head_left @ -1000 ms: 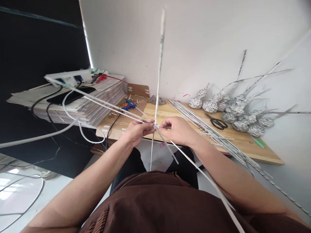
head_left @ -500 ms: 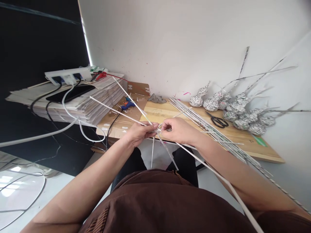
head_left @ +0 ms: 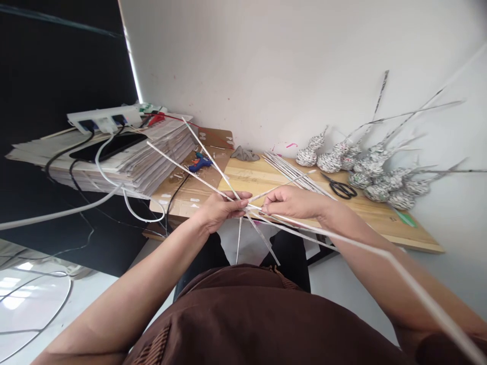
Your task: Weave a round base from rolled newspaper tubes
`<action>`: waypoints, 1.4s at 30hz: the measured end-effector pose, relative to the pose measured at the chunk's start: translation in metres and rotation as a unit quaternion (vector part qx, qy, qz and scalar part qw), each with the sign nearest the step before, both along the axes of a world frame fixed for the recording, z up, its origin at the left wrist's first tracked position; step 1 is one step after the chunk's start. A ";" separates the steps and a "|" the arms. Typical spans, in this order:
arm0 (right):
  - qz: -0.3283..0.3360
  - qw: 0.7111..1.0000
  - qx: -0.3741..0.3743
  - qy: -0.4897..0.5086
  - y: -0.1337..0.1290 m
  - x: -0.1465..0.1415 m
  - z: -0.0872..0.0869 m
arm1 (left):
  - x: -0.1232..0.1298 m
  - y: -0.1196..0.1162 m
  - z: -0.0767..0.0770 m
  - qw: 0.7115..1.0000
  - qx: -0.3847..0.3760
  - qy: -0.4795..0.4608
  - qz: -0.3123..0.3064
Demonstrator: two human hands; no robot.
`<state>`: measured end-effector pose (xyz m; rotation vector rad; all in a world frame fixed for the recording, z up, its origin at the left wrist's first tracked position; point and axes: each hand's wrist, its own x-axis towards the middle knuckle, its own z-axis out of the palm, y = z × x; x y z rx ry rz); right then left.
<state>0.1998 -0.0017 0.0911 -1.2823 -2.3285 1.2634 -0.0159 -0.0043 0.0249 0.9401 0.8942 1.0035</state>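
My left hand point(head_left: 224, 208) pinches the crossing point of several thin rolled-paper sticks, which fan outward from its fingers. Two of these paper sticks point(head_left: 186, 168) reach up and to the left; others hang down toward my lap. Close by on the right, my right hand point(head_left: 285, 201) is closed on a long white paper strand point(head_left: 342, 238). That strand runs from the crossing, under my right hand and out past my right forearm, bent partway. The exact weave at the centre is partly covered by my left fingers.
Behind my hands, a wooden board point(head_left: 247, 175) bears loose paper sticks point(head_left: 285, 167), black scissors point(head_left: 338, 187) and several woven paper gourd shapes point(head_left: 375, 170). Cardboard with a blue glue gun point(head_left: 200, 162) lies left. A paper stack point(head_left: 152, 157) carries a phone point(head_left: 108, 147) and power strip point(head_left: 104, 117).
My right hand has moved slightly right, away from my left hand. The long strand has swung outward over my right forearm. My left hand keeps its hold.
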 end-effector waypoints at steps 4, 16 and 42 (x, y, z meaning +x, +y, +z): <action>0.005 0.985 -0.116 0.130 -0.004 0.005 0.001 | 0.001 -0.001 -0.001 1.000 0.000 -0.015 -0.007; -0.106 0.987 0.060 0.107 -0.014 0.016 -0.023 | 0.007 0.005 0.003 0.988 -0.025 -0.088 0.123; -0.099 0.973 0.205 0.034 0.000 -0.022 -0.034 | 0.012 0.000 -0.007 0.988 0.025 -0.054 0.143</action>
